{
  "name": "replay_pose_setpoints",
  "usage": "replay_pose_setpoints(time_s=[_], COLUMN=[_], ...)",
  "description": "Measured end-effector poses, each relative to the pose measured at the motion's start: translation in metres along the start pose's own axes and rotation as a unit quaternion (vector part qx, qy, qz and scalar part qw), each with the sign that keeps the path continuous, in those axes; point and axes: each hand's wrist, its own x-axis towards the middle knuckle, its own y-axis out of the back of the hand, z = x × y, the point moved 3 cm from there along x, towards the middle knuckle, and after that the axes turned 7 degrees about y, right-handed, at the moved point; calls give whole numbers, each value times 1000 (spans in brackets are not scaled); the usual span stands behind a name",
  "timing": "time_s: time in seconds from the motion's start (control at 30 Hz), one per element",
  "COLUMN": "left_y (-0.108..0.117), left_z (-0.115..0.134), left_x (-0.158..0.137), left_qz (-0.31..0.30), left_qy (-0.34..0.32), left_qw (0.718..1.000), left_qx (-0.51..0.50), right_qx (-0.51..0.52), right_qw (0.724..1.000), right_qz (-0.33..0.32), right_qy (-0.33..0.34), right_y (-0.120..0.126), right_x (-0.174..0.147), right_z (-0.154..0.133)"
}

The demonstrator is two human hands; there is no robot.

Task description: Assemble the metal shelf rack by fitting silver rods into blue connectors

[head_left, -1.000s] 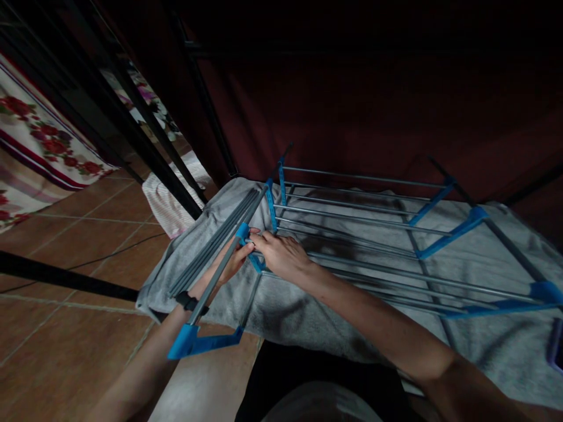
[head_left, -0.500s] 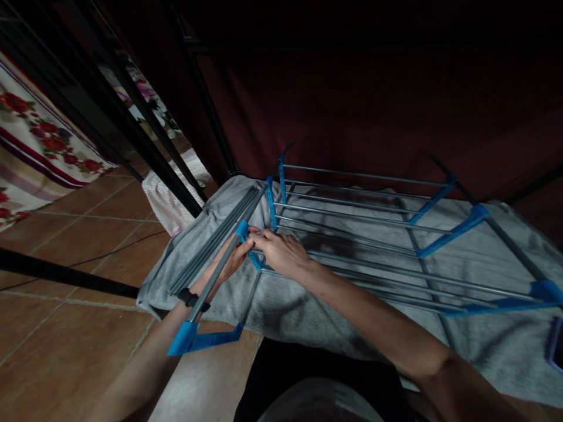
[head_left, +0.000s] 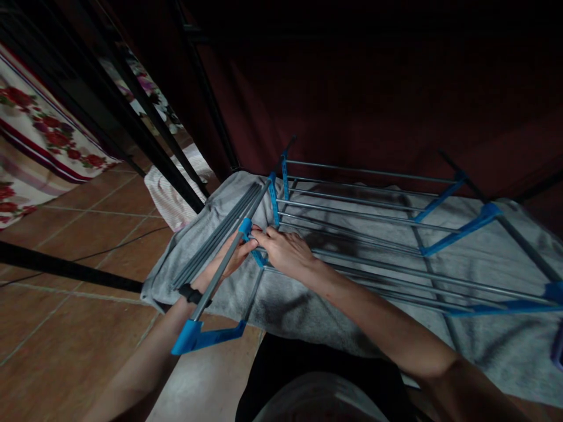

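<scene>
A partly assembled rack of grey metal tubes and blue plastic brackets lies on its side on a grey towel (head_left: pixel 281 310). At its left end, both hands meet at a blue bracket (head_left: pixel 258 257). My left hand (head_left: pixel 233 261), wearing a dark wristband, reaches under a long side tube (head_left: pixel 220 272) and its closed fingers hold the bracket. My right hand (head_left: pixel 288 252) comes from the other side, thumb and fingers pinched at the same bracket beside a crossbar's end. The exact contact is hidden by the fingers. Several crossbars (head_left: pixel 373 220) run rightward to more blue brackets (head_left: pixel 460 228).
Several loose grey tubes (head_left: pixel 215 237) lie side by side on the towel's left. Black metal posts (head_left: pixel 153 129) rise at the left, and a dark red panel (head_left: pixel 373 111) stands behind. Floor tiles (head_left: pixel 88 246) carry a thin cable. A purple-edged object (head_left: pixel 558 349) is cut off at right.
The view has shifted slightly, so the rack appears a little further right. Both hands stay at the same bracket, with only slight finger movement.
</scene>
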Motion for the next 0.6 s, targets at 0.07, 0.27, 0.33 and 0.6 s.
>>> replay_pose_setpoints(time_s=[0.07,0.27,0.33,0.6], left_y=[-1,-2,-1,-4], left_z=[1,0,-1,3], left_x=[0,0,0,-2], left_qz=[3,12,16,23], left_qy=[4,17,16,19], left_qw=[1000,1000,1000,998], left_qx=[-4,0,2,46], right_qx=[-2,5,4,17], right_qw=[1000,1000,1000,1000], right_qz=[7,5,3,2], right_qy=[1,5,3,6], right_y=[2,5,5,4], right_x=[0,2,1,0], right_z=[0,1,1,0])
